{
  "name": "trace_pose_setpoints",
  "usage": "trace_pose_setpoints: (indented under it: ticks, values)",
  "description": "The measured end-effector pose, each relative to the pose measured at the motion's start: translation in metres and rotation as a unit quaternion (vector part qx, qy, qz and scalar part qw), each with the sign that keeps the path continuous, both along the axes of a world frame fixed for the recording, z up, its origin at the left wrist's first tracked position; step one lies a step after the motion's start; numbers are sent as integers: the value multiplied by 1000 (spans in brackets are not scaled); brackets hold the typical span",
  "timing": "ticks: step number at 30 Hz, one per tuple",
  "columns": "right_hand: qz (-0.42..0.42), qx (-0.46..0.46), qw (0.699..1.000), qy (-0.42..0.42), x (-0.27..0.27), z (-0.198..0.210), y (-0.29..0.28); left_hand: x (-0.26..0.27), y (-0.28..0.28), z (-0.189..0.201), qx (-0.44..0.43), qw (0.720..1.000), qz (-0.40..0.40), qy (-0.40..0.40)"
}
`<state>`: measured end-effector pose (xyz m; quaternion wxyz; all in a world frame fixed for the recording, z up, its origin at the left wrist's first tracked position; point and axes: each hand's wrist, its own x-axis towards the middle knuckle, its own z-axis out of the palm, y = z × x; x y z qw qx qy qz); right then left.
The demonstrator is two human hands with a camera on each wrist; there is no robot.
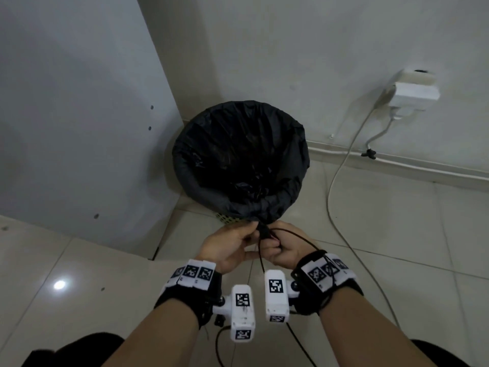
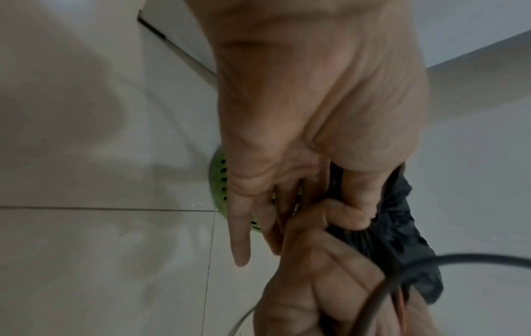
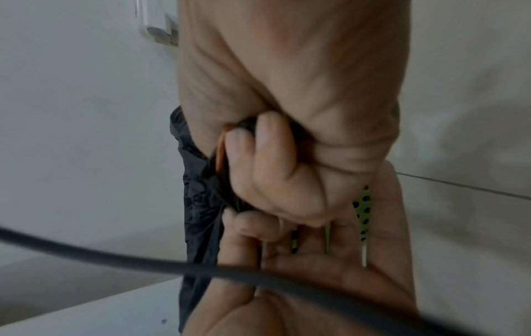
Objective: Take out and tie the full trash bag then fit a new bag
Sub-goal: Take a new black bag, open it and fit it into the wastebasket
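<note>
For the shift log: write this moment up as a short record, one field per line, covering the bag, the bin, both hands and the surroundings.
bag: black trash bag, lining the bin, rim folded over the edge, near edge gathered into a bunch
bin: green perforated bin, on the tiled floor in a corner
left hand: left hand pinches the gathered bag edge
right hand: right hand grips the same bunch, fingers curled
drawstring: orange strip inside the right hand's grip
wall: white adapter with cable trailing to the floor

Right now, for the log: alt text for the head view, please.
Both hands, left and right, pinch a gathered bit of the black bag at the bin's near rim. The bin stands on tile in a corner; a white cable trails right.
</note>
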<state>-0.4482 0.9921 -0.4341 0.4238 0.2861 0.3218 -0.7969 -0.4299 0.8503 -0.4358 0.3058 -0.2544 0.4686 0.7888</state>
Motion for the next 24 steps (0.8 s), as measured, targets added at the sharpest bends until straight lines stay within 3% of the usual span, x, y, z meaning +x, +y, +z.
trace_pose_setpoints:
  ticks: [4, 7, 9, 12, 13, 14, 15, 16, 18, 19, 21, 24]
  values:
    - [44, 92, 994, 49, 0, 12, 7, -7, 4, 7, -60, 998, 11, 12]
    - [81, 213, 963, 143, 9, 35, 20, -12, 7, 7, -113, 992, 39, 39]
    - [95, 307, 918, 233, 14, 47, 22, -11, 10, 9, -129, 989, 57, 51]
    - [126, 449, 805, 366, 17, 43, 11, -11, 12, 7, -136, 987, 72, 53]
    - [130, 478, 779, 383, 17, 36, 8, -11, 10, 6, -141, 986, 70, 54]
    - [127, 491, 772, 384, 16, 28, 7, -11, 8, 4, -145, 986, 65, 56]
    - [114, 483, 790, 361, 13, 21, 7, -11, 5, 2, -148, 986, 58, 54]
    - [86, 442, 836, 315, 10, 17, 8, -10, 2, -1, -149, 986, 50, 53]
    - [21, 277, 941, 194, 5, 12, 11, -8, -1, -3, -122, 990, 36, 55]
    - [2, 181, 974, 134, 3, 10, 13, -6, 1, -4, -95, 994, 30, 50]
    - [2, 31, 998, 58, 2, 10, 16, -5, 7, -6, -46, 998, 21, 27]
    - [17, -51, 998, 22, 0, 11, 16, -4, 12, -6, -2, 1000, -9, -18]
